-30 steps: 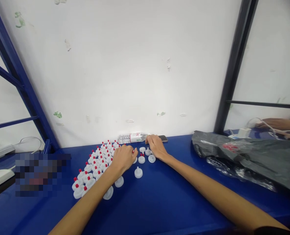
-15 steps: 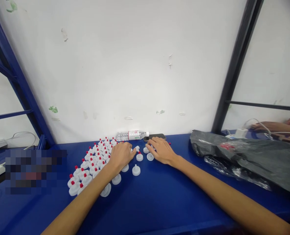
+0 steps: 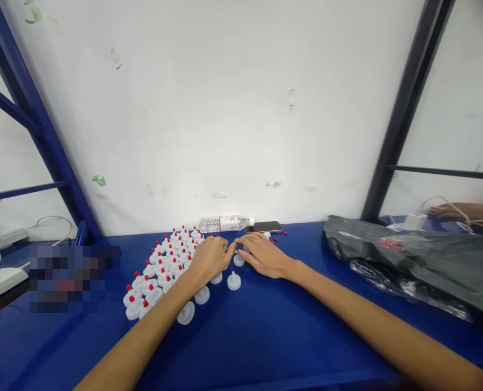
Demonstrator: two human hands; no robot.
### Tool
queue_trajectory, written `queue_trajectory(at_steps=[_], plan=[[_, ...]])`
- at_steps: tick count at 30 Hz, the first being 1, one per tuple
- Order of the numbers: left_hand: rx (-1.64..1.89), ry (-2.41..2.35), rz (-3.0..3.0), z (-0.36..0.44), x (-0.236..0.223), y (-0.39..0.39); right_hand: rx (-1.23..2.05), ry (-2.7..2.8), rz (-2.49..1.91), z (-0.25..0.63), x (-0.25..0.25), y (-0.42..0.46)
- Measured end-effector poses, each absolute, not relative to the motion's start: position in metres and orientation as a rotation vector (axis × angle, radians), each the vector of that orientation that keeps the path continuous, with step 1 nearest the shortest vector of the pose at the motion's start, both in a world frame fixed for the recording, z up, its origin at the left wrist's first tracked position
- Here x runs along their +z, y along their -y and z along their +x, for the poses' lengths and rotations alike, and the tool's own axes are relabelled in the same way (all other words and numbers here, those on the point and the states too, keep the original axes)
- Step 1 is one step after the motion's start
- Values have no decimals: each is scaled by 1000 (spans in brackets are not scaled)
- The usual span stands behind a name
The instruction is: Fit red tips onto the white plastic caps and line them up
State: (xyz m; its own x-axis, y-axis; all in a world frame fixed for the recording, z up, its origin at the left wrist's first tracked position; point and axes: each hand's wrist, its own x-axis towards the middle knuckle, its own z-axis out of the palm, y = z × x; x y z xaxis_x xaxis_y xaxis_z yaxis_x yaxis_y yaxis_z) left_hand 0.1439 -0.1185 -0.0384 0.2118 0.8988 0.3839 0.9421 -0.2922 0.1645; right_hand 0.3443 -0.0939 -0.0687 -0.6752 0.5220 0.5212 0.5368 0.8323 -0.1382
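My left hand (image 3: 212,257) is curled near the right side of a group of several white round caps with red tips (image 3: 154,295). Its fingers hide whatever they hold. My right hand (image 3: 264,256) comes in from the right, almost touching it, with thumb and forefinger around a white cap that is mostly hidden. Below the gap between the hands stands another white cap (image 3: 238,260). Closer to me, a white cap with a bare spout (image 3: 233,282) sits upright. A white cap on its side (image 3: 186,313) lies by my left forearm.
A water bottle (image 3: 227,223) lies along the wall, with a phone (image 3: 263,227) beside it. Small red tips (image 3: 286,233) are scattered behind my right hand. A grey plastic bag (image 3: 388,255) covers the right side of the blue table (image 3: 265,336). Another person's hand (image 3: 461,210) shows far right.
My right hand has moved left toward my left hand, and the hands now nearly meet. Loose red tips and a white cap behind the right hand show more clearly. The view has shifted slightly left.
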Motion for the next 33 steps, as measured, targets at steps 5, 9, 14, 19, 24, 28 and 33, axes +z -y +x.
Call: queue_trajectory(at_steps=[5,9,14,19,24,28,33], plan=[[-731,1791,-2365,144,-37,118,-8,2426,-782,341,-70,97],[-799,1795,-2345,140,-35,117,-39,2491,-750,340,-70,96],[-840,1783,-2353,137,-35,117,-34,2503,-754,341,-70,94],[-877,1729,-2417,138,-36,116,-28,2473,-741,342,-71,93],[-891,1677,-2513,137,-36,113,-22,2409,-646,343,-71,94],[-910,1667,-2539,135,-34,110,-18,2398,-635,343,-70,96],[-923,1658,-2546,133,-33,109,-10,2402,-655,342,-69,97]])
